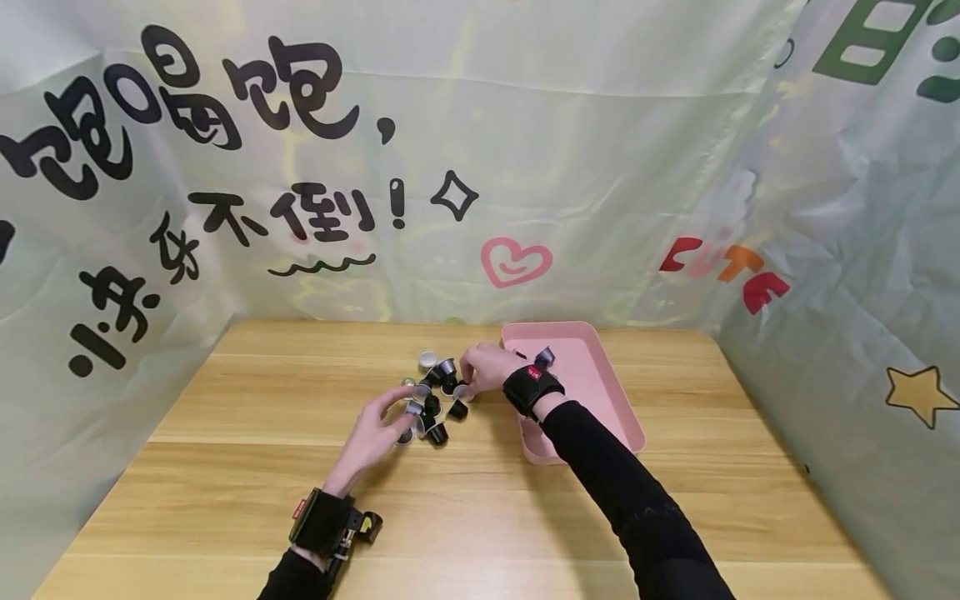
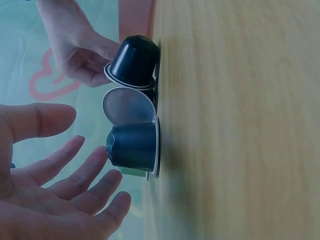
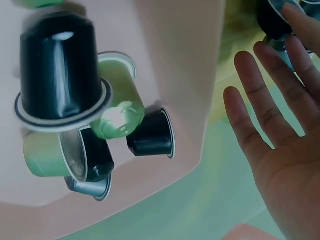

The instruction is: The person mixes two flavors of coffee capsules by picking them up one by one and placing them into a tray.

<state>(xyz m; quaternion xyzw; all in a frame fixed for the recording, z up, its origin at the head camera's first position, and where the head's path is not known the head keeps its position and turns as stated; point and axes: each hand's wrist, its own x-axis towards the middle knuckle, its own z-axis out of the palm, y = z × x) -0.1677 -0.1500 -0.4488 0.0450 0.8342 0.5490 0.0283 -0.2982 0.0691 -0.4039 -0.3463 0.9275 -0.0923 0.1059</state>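
Note:
Dark and silver coffee capsules lie in a loose cluster mid-table, among them a black capsule (image 1: 437, 434) at the near edge. My left hand (image 1: 378, 429) reaches to the cluster's left side. Its fingers are spread, with a fingertip right at an upright dark capsule (image 2: 132, 147) in the left wrist view. At the right side of the cluster is my right hand (image 1: 489, 367). Its thumb and index finger pinch a dark capsule (image 3: 274, 20), seen at the top corner of the right wrist view; the other fingers extend loosely.
Right of the cluster stands a pink tray (image 1: 592, 383), partly covered by my right forearm. Inside it are several capsules, including a black one (image 3: 60, 70) and a green one (image 3: 117, 100). A printed cloth (image 1: 600, 167) hangs behind the wooden table (image 1: 480, 533).

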